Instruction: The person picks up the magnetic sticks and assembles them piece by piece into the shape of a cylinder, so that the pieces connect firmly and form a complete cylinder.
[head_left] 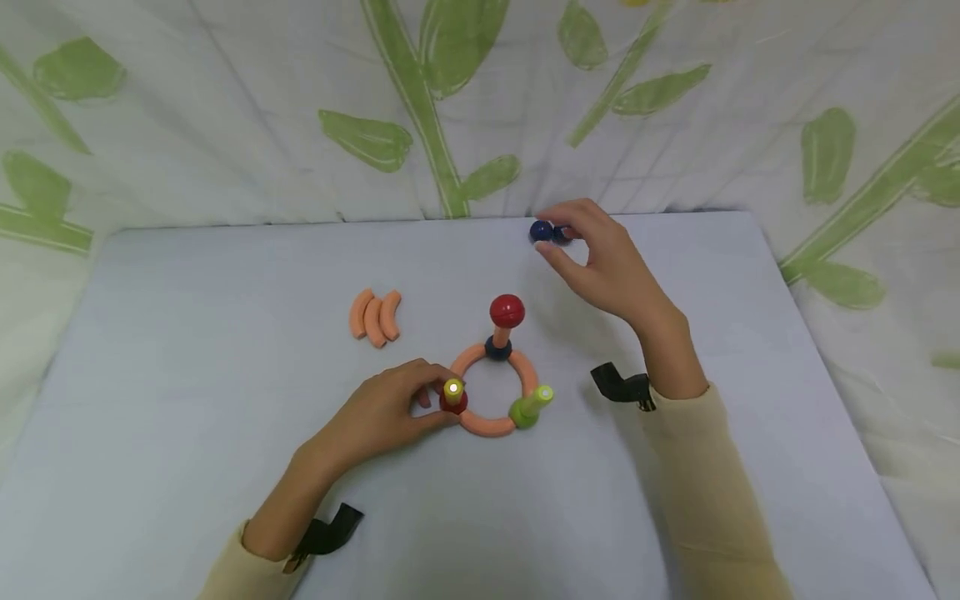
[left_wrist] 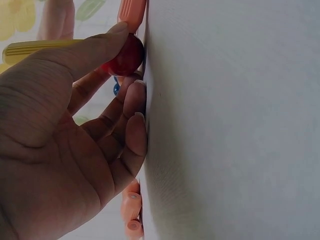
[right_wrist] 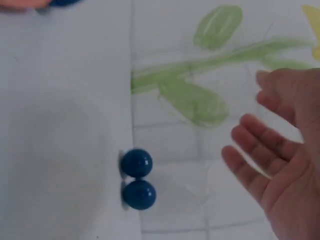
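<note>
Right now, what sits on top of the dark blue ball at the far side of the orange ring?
On the dark blue ball stands a short orange rod capped by a red ball. The ball sits in the orange ring. How the rod joins the ball is hidden.

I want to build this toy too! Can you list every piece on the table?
Curved orange pieces: three, orange, loose, left of the ring.
Orange ring: one, table centre.
Red ball on orange peg: one, ring's far side, on a dark blue ball.
Green ball with yellow-green peg: one, ring's right.
Red ball with yellow peg: one, ring's left.
Blue balls: two, far table edge.
Left hand: pinches the red ball.
Right hand: open, by the blue balls.
</note>
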